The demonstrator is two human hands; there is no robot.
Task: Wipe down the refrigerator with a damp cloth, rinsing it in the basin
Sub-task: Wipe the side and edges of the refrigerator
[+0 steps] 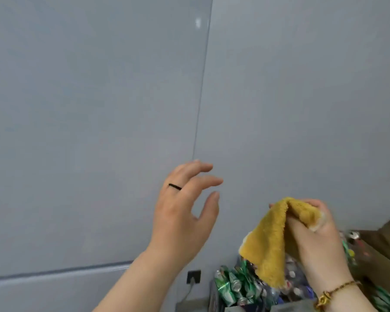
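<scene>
The grey fridge [88, 131] fills the left, and the left hand [182, 212] hovers at its edge, fingers spread, holding nothing. To the right, off the panel, the fluffy yellow cloth [268, 244] hangs folded, pinched by the right hand [318, 242]. This looks like readying a wipe, so next the cloth needs pressing flat against the fridge.

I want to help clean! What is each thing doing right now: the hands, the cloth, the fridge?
left hand, open, fingers spread, holding nothing.
right hand, gripping the yellow cloth.
yellow cloth, folded over, hanging down.
refrigerator, shut.
green cans, crushed, piled up.
wall socket, cable plugged in.
</scene>
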